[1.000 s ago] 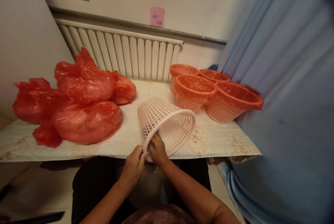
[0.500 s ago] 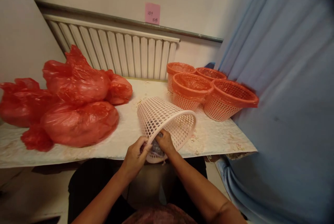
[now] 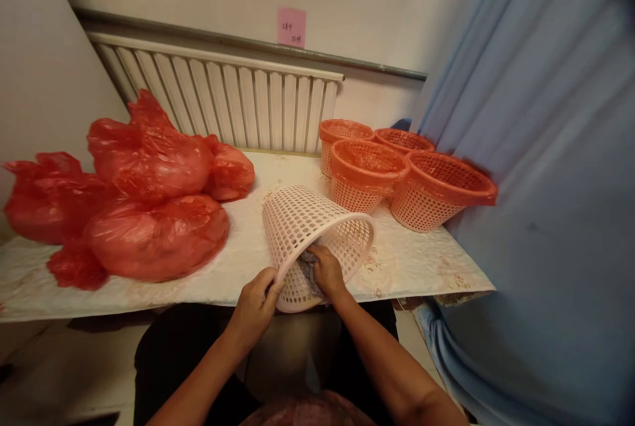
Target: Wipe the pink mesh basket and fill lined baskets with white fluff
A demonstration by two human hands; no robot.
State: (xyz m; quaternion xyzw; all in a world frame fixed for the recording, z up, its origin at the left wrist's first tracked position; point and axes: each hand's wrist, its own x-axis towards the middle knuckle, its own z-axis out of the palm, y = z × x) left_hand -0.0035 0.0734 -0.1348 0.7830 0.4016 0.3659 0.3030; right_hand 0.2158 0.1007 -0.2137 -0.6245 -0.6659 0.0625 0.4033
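A pale pink plastic wastebasket [image 3: 302, 214] with a lattice of holes lies on its side at the table's front edge, its mouth tilted toward me and to the right. My left hand [image 3: 258, 300] grips the rim on the near left. Inside the mouth is my right hand [image 3: 327, 270], closed around a grey cloth [image 3: 310, 267] that lies against the inner wall. Part of the cloth is hidden behind the fingers and the rim.
Several similar baskets lined with red bags, one an orange-rimmed basket [image 3: 367, 174], stand at the back right. Several filled red plastic bags [image 3: 159, 237] sit on the left of the table [image 3: 426, 260]. A radiator [image 3: 223, 95] is behind; a blue curtain [image 3: 540, 214] hangs at right.
My right hand has moved with the cloth slightly right inside the basket, away from the left rim. The left hand keeps its hold, and the basket has barely moved.
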